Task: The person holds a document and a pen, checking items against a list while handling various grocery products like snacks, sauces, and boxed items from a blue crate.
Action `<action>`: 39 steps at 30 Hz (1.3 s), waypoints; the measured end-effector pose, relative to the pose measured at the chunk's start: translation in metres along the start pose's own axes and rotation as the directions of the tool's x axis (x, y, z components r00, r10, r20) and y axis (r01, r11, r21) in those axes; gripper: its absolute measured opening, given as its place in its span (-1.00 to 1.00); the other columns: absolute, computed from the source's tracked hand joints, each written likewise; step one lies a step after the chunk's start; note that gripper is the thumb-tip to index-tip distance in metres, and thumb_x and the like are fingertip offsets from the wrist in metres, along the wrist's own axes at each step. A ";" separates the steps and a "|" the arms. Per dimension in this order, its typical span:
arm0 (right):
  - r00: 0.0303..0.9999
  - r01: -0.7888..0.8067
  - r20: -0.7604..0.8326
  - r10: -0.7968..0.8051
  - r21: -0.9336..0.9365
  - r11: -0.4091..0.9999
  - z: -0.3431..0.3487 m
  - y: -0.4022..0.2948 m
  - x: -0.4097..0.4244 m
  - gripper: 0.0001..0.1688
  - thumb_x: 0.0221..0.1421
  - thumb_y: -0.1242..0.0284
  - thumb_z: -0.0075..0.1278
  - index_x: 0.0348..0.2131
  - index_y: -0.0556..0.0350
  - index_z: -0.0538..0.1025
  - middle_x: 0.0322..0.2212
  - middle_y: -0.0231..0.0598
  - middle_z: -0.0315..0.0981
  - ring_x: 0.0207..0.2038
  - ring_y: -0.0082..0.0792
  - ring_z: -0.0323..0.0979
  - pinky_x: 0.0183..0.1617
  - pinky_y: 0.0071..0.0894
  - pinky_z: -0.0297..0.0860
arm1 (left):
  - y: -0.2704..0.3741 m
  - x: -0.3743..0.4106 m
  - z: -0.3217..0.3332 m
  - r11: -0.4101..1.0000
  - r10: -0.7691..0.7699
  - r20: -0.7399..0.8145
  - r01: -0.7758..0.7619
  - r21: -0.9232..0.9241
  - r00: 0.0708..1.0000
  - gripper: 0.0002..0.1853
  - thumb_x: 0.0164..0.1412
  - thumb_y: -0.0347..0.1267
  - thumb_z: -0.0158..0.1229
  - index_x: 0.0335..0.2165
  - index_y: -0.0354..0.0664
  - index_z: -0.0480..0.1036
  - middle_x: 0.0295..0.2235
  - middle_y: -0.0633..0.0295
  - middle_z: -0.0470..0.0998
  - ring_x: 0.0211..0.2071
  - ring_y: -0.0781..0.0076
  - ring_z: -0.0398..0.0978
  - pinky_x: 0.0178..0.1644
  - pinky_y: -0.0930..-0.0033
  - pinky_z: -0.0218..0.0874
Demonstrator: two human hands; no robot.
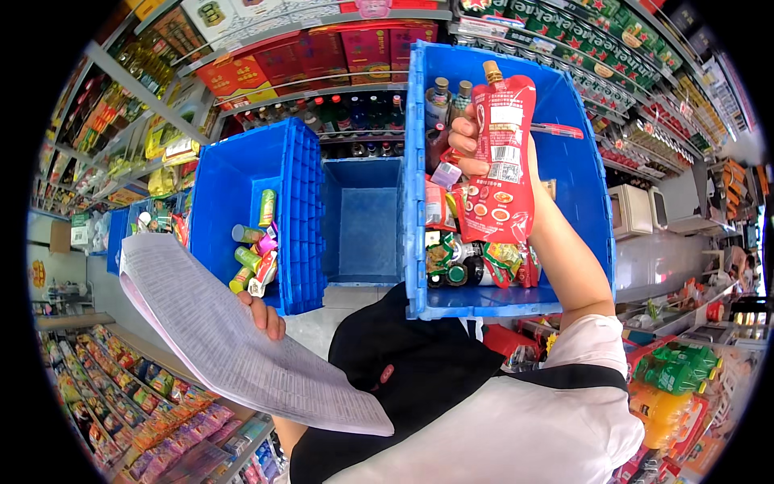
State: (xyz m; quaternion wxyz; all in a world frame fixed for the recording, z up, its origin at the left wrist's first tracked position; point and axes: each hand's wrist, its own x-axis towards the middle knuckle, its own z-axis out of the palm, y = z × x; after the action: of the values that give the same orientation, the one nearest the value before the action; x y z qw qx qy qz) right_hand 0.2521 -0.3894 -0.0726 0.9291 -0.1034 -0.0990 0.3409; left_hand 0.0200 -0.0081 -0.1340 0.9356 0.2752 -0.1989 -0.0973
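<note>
My right hand (pixel 468 145) grips a red spouted sauce pouch (pixel 502 163) with a gold-coloured cap, held above a large blue plastic crate (pixel 580 254). A red pen (pixel 559 130) sticks out to the right behind the pouch. Inside that crate are bottles (pixel 440 100), small packets (pixel 505 257) and a dark bottle with a green cap (pixel 457 274). My left hand (pixel 264 317) holds a sheaf of printed paper (pixel 242 339) by its edge. Beyond the paper, another blue crate (pixel 236 151) contains several green cans (pixel 266 207) and small packets.
An open blue crate (pixel 363 181) stands lower between the two others. Shelves with red gift boxes (pixel 314 57) and green beer cans (pixel 580 30) rise behind. Snack racks (pixel 121 393) are at lower left; bottled drinks (pixel 677 369) are at lower right.
</note>
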 end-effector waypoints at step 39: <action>0.072 -0.740 -0.990 -0.118 0.026 -0.672 -0.242 -0.043 -0.219 -0.58 -0.22 0.18 0.13 -0.46 0.19 0.52 -0.59 -0.11 0.47 -0.65 -0.27 0.42 -0.62 -0.32 0.35 | -0.130 0.054 0.015 0.746 -0.514 -0.303 0.244 -0.619 0.802 -0.60 0.17 -0.23 -0.03 -0.06 -0.18 0.26 0.06 -0.01 0.18 0.13 0.03 0.06 0.17 -0.04 -0.05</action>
State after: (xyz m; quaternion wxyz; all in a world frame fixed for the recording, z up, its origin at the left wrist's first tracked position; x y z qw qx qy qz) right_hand 0.1758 -0.5948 -0.3188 -0.0072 -0.8301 0.0940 0.5496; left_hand 0.0527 -0.1391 -0.1773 0.9517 0.0438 0.1250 -0.2769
